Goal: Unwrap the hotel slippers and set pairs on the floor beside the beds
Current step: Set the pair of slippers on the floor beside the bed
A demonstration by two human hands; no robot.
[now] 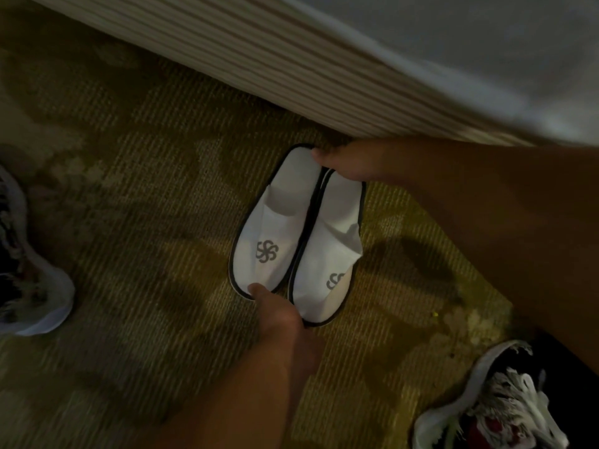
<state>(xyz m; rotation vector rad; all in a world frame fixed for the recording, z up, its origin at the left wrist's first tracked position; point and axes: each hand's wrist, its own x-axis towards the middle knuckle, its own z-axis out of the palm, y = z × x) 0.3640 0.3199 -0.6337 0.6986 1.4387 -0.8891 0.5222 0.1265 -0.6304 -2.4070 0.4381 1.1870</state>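
The right hand [348, 168] is gripping the heel ends of the slippers [270, 228], its thumb lying across the heel of the one on the left of the view and its fingers curling over the heel of the other. The left hand [280, 314] is pressing its thumb down on that first slipper's toe. Its fingers are hiding beneath the hand, so I cannot tell whether they are closing. The right forearm is reaching in from the right, and the left is stretching up from the lower edge. The white, dark-edged pair is lying side by side, touching, on the carpet [129, 189], heels just beside the striped bed [227, 50] base.
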